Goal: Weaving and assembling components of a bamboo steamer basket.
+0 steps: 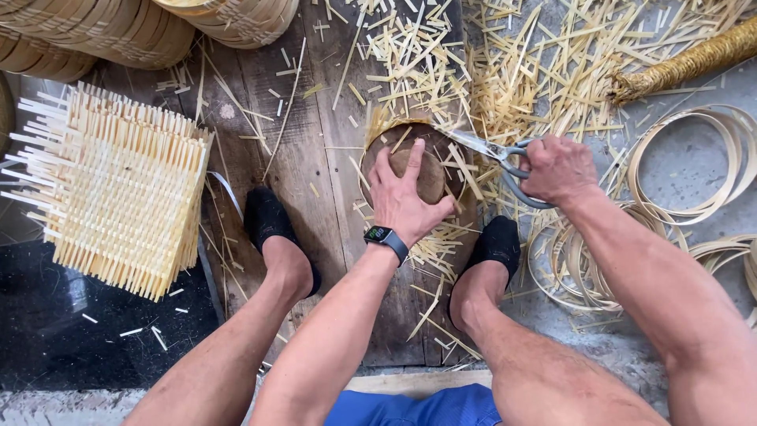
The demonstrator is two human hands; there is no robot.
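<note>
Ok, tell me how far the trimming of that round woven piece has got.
Done: bamboo offcuts litter the floor, so many ends are already cut. In hand: the left hand presses a round block on the woven disc while the right hand works scissors at its rim. Left: a stack of untrimmed woven mats sits nearby.

scissors [495,154]: handle loops mostly covered by the right hand [558,168]; blade tips lost among the strips
round brown piece [430,177]: its near side lies under the left hand [402,197], its rim partly under bamboo offcuts [505,71]
stacked baskets [118,28]: cut off by the top edge (only lower walls show)
bamboo hoops [714,162]: run off the right edge
woven mat stack [118,189]: depth of the pile cannot be told
right forearm: leaves the frame at the bottom right corner
</note>
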